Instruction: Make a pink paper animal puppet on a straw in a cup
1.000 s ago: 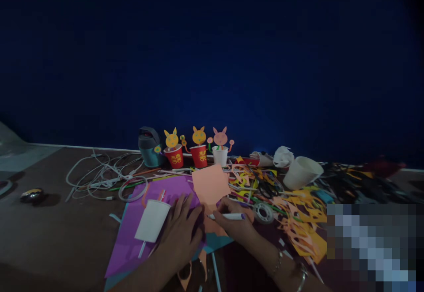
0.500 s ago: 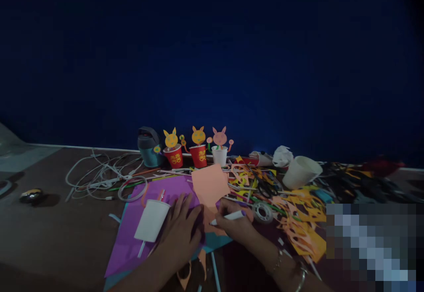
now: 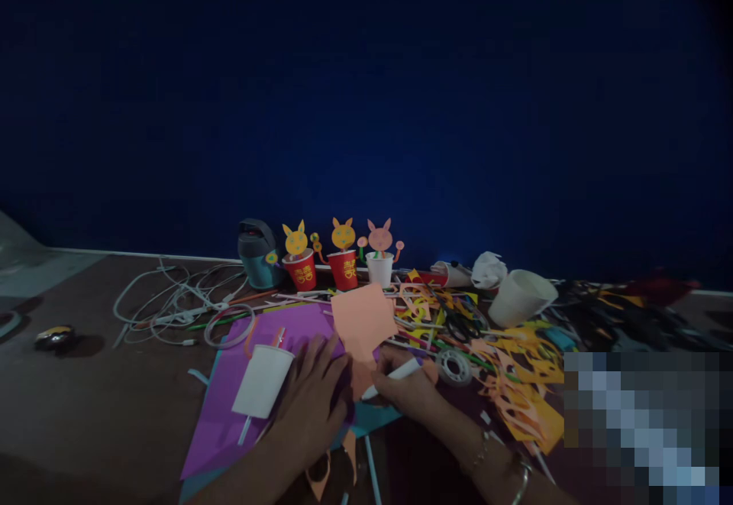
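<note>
Under the near edge of the left fingers we list peach paper scraps [image 3: 350, 455], cut with holes, and one pale blue strip [image 3: 373, 467] lying lengthwise on the counter [image 3: 131, 413]. Left hand [image 3: 314, 394]: palm down on a purple sheet [image 3: 211, 421], fingers moderately spread, gripping nothing. Right hand [image 3: 408, 383]: fingers pinched narrow about one white marker [image 3: 404, 370], purple at its rear end, tip slanting down toward the left hand; whether the tip touches paper we cannot tell. Right wrist: a bangle [image 3: 523, 480]. Between the two sets of fingers, and reaching beyond them, we note one peach sheet [image 3: 365, 318]; below it, a teal sheet [image 3: 375, 417]. Just left of the left fingers, on the purple sheet, one white paper cup [image 3: 263, 381] on its side, with a strip showing below its base. Just right of the right fingers, one tape roll [image 3: 454, 367]; further right, orange paper offcuts [image 3: 530, 406]. Beyond the right fingers, dark-handled scissors [image 3: 458, 327] among coloured scraps, then a tilted off-white cup [image 3: 521, 299]. Far left of the left fingers, coiled white cable [image 3: 172, 310]. Farthest ahead of both hands, we enter a teal jug [image 3: 260, 264], two red cups [image 3: 345, 272] and one upright white cup [image 3: 379, 268], the cups all topped with eared paper heads, before a dark blue backdrop [image 3: 366, 108].
</note>
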A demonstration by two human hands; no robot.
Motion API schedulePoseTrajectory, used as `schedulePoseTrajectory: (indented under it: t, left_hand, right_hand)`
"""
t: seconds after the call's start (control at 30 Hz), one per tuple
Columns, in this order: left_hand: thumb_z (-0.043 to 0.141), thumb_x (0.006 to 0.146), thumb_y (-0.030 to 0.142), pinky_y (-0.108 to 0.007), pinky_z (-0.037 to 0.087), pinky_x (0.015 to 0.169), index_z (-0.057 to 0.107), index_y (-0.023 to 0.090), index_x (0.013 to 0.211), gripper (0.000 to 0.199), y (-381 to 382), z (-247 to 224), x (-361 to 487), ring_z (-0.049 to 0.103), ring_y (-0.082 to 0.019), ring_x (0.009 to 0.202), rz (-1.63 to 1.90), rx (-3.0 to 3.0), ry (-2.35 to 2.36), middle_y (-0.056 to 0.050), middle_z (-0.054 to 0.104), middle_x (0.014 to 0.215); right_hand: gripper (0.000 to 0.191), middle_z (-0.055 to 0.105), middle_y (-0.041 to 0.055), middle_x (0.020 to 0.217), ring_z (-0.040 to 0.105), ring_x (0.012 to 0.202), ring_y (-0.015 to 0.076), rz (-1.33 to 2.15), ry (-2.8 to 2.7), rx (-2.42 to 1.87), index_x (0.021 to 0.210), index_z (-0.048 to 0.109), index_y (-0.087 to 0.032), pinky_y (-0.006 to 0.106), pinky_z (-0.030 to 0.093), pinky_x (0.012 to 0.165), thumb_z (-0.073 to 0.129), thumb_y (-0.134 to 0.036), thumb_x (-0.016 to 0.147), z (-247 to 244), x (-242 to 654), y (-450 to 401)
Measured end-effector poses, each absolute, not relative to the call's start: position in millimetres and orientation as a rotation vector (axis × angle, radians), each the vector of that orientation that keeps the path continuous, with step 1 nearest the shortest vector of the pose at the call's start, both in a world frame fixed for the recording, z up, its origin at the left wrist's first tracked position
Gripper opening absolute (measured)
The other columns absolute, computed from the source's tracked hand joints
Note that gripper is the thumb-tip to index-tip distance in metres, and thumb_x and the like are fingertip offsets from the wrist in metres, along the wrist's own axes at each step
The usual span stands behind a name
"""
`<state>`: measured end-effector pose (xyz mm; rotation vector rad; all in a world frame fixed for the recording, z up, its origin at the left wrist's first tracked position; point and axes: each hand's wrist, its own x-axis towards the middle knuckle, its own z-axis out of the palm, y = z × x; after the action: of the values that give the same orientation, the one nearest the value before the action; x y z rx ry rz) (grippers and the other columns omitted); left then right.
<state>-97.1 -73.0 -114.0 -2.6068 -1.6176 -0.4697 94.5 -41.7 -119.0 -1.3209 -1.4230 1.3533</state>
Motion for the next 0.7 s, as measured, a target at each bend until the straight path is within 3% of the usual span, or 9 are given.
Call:
schedulePoseTrajectory:
  t: [0.23,0.4,0.7]
  left_hand:
    - [0.044,0.084,0.018,-0.056,0.019,0.112,0.046,0.026,0.133,0.049,-74.8,-109.4,-96.4,0.026,-0.030,0.137,-0.457,-2.618,-1.568,0.000,0.039,0.147]
    - [0.044,0.084,0.019,-0.056,0.019,0.112,0.050,0.024,0.129,0.045,-75.2,-108.0,-94.9,0.027,-0.030,0.137,-0.460,-2.606,-1.558,-0.001,0.038,0.148]
    - [0.041,0.086,0.018,-0.053,0.021,0.112,0.045,0.024,0.132,0.047,-74.3,-109.0,-95.3,0.027,-0.026,0.138,-0.405,-2.652,-1.563,0.000,0.040,0.147]
  right_hand:
    - [0.029,0.037,-0.0079,0.041,0.043,0.038,0.0090,1.181,-1.254,-1.336,0.049,0.035,-0.023,0.020,0.036,0.036,0.057,-0.032,0.064,-112.0,104.1,-37.6]
    - [0.027,0.040,-0.0083,0.042,0.048,0.040,0.0113,1.339,-1.237,-1.363,0.051,0.038,-0.022,0.022,0.043,0.037,0.061,-0.032,0.061,-115.4,101.5,-40.5]
    - [0.021,0.042,-0.0072,0.043,0.047,0.039,0.0108,1.249,-1.353,-1.417,0.051,0.040,-0.022,0.021,0.039,0.036,0.057,-0.028,0.063,-122.7,101.1,-38.4]
